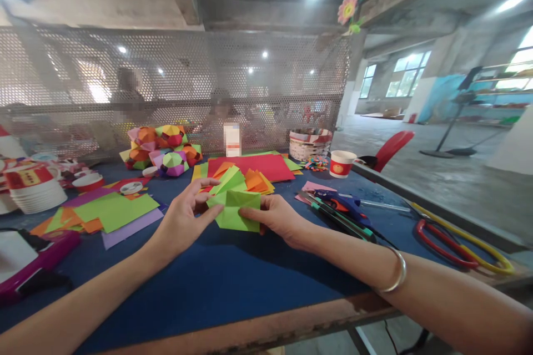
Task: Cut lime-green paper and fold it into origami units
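Right now my left hand (191,212) pinches one side of a creased lime-green paper (241,215) between thumb and fingers, and my right hand (280,217) grips the opposite side, so the piece is held up over the blue bench (225,283). Just beyond it lie folded orange pieces (255,182) and a red sheet (281,168). Loose coloured sheets (120,211) spread to my left. On my right rest a green-and-black tool (343,222) and red-and-yellow-handled scissors (458,231); farther back, a paper cup (341,166) stands near a woven basket (308,147).
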Demonstrator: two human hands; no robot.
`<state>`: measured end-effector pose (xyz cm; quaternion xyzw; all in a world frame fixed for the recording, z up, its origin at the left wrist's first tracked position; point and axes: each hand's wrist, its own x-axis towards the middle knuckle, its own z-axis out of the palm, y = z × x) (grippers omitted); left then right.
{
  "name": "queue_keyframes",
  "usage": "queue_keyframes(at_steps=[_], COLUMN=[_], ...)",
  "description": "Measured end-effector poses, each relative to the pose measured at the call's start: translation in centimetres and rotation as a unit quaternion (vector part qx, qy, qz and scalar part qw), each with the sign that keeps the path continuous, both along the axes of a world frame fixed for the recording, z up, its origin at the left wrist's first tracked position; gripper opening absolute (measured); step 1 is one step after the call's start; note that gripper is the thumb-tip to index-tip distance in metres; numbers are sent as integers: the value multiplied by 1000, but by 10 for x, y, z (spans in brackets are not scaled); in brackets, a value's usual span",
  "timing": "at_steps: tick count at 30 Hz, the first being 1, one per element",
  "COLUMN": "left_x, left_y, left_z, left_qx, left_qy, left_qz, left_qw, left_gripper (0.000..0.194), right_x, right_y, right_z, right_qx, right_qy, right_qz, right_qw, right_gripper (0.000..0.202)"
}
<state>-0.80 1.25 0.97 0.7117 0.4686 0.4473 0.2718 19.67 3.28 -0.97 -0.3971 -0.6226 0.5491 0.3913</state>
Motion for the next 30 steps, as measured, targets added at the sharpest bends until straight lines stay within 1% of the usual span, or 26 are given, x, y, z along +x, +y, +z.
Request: queue_keyframes(at_steps=[6,10,13,17,21,26,30], left_x=[-2,-5,-6,-6,-5,-4,-2], left_y=[-2,-1,-1,-2,-4,-6,-9], left_z=[-5,-10,-13,-13,-12,-11,-9], left_qx=[20,58,98,152,205,223,222], left_qy=[11,40,65,109,134,148,159], left_qz=[-59,-28,-14,-3,13,20,26], left_qw=[998,997,993,982,970,963,962], left_gripper=[52,44,39,37,38,39,37], right_x=[-1,-1,0,0,0,-1,0], right_y=[0,0,1,2,1,1,0], right_z=[-1,-4,-7,-9,-10,-11,-11], right_qx=[11,40,75,114,149,159,168], right_qy=[9,2,-34,-85,-107,-134,-159], right_qz=[-7,-4,6,12,20,41,52], right_qw=[1000,999,997,990,983,977,971], right_gripper=[19,18,20,19,17,10,13])
